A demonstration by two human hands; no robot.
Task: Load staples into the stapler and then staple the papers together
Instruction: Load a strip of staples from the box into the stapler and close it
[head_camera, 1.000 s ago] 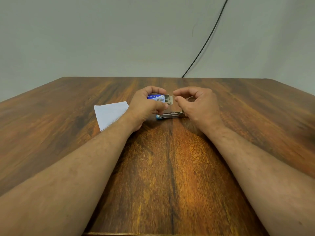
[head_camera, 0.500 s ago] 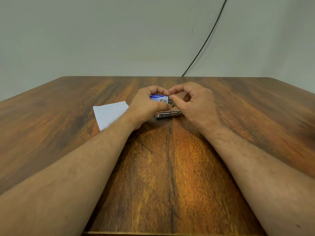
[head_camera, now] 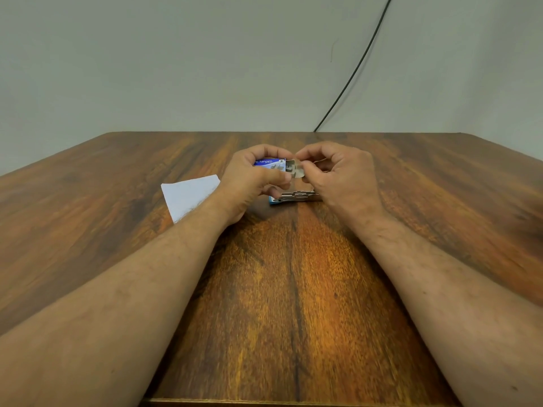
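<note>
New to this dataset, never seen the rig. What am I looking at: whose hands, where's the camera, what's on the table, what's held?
No robot here: a person's two bare hands, filmed by one wide-angle camera worn on the head, looking forward and down. The left hand grips a small blue-and-white staple box. The right hand pinches the box's open cardboard flap. Beneath the hands, a metal stapler with a blue base lies on the brown wooden table. A white sheet of paper lies to the left.

Blue staple box (head_camera: 269,163), white paper (head_camera: 189,195), streaked brown wooden table (head_camera: 117,201).
</note>
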